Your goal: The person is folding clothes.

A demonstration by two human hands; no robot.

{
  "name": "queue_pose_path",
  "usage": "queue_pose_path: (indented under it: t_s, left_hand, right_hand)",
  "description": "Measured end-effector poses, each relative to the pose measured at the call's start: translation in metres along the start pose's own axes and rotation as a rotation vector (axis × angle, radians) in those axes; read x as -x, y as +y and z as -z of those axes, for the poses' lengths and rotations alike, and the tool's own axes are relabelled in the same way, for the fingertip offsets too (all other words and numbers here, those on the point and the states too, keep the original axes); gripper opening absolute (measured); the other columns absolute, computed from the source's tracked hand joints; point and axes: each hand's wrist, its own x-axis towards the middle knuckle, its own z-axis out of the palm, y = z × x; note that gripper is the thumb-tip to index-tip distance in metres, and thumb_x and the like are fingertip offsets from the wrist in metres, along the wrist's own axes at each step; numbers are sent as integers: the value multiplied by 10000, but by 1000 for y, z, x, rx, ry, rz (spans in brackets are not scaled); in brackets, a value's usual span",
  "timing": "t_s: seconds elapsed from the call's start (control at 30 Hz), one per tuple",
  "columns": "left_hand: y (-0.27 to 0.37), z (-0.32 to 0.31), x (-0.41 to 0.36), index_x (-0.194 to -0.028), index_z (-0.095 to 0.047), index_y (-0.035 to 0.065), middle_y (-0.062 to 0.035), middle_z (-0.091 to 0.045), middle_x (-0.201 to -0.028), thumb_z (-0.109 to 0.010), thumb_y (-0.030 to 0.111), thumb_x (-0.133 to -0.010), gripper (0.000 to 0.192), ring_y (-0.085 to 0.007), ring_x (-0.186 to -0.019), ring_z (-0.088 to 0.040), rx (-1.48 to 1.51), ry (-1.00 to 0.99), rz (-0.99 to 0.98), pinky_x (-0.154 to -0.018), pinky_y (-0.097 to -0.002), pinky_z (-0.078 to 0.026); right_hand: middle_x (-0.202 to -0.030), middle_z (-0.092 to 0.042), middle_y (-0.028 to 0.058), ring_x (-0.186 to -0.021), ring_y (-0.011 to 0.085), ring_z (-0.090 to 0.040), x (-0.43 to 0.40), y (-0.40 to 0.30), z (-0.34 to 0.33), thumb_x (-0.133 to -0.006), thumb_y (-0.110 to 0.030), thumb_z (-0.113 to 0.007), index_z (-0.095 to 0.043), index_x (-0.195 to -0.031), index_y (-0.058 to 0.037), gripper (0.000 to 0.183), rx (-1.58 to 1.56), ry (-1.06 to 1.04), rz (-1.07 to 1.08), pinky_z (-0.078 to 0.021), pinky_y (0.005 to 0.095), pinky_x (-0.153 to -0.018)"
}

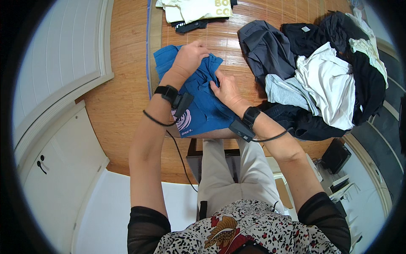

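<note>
A blue garment (203, 111), probably a T-shirt, lies partly folded on the bamboo mat before me. Pink print with writing shows at its near left corner. Its upper right part is bunched into creases. My left hand (192, 57) reaches over the far side and pinches the cloth near a raised fold. Lower and to the right, my right hand (226, 87) grips the garment's right edge between thumb and fingers. The fingertips of both hands are partly hidden by cloth.
A loose heap holds a white garment (326, 82), a dark grey garment (266, 50), a light grey garment (288, 90) and several black ones. Folded clothes (196, 11) are stacked at the far edge. A black cable (180, 155) hangs from my left wrist device (182, 104).
</note>
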Motion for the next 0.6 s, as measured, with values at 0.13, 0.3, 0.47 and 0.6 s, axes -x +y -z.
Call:
queue_pose_path:
  t_s: [0.13, 0.3, 0.47, 0.6]
  left_hand:
    - [-9, 31, 1, -720, -693, 33, -30, -604, -639, -704, 172, -769, 148, -137, -632, -579, 461, -260, 400, -572, -279, -455]
    - [-17, 54, 5, -714, -681, 71, 39, -575, -647, -710, 202, -795, 157, -54, -614, -504, 726, -348, 631, -569, -200, -405]
    - [-11, 47, 14, -972, -678, 80, -19, -640, -916, -689, 200, -811, 201, -100, -883, -569, 1058, -263, 521, -800, -240, -445]
    - [19, 35, -5, -1335, -445, 92, -148, -308, -1459, -639, 139, -831, 542, -286, -1346, -308, 918, 95, 256, -1082, -408, -276]
  right_hand:
    - [-775, -597, 234, -747, 398, -593, 1, 1, 2, -764, -100, -649, -530, -855, 19, 192, 55, -79, -125, -473, 465, -693]
    - [-811, -592, 225, -761, 399, -586, 7, 9, 4, -762, -109, -666, -530, -836, 20, 202, 22, -10, -51, -473, 453, -686]
    - [-809, -592, 222, -764, 405, -581, 8, 12, 4, -760, -117, -681, -532, -845, 26, 224, -18, 51, 71, -471, 440, -675]
    - [-793, -586, 205, -732, 362, -590, 1, 37, 18, -791, -112, -661, -541, -916, 37, 229, -163, 187, -139, -473, 420, -675]
